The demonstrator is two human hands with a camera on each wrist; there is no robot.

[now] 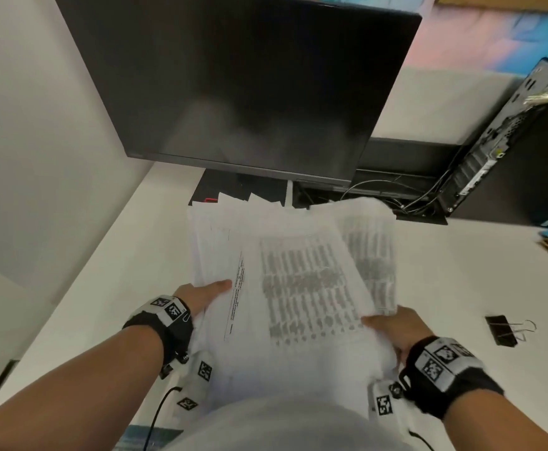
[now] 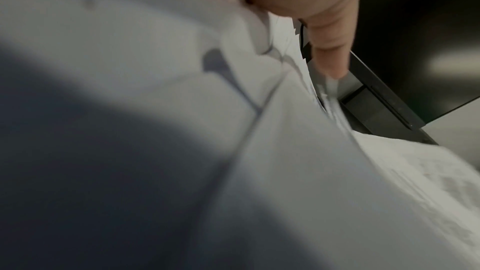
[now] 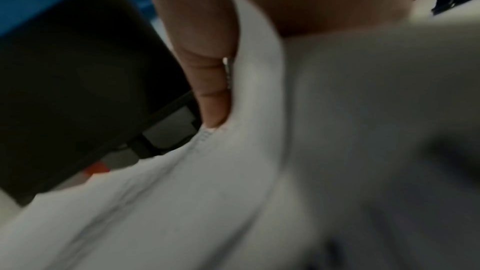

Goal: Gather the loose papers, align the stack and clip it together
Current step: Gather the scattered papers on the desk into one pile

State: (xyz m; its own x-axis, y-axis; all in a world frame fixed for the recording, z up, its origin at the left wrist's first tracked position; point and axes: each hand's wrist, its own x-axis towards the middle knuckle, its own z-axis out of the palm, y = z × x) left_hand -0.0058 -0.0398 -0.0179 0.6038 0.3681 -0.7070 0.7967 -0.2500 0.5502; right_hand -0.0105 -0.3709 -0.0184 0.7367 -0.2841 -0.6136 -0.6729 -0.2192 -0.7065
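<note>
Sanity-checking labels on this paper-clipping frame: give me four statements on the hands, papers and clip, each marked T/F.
1. Both hands hold the papers. True: left hand at the left edge, right hand at the right.
2. The binder clip is on the stack. False: it lies on the desk, right of the papers.
3. The sheets are squared up. False: edges fan out unevenly.
4. The monitor is dark. True.

Office desk corner. Dark monitor point(image 1: 240, 83) stands on white desk point(image 1: 461, 271), small desktop computer point(image 1: 510, 141) upright at right with cables point(image 1: 393, 190) behind. Printed papers point(image 1: 298, 278) and black binder clip point(image 1: 502, 330) on desk. Plain partition walls point(image 1: 22, 125).
</note>
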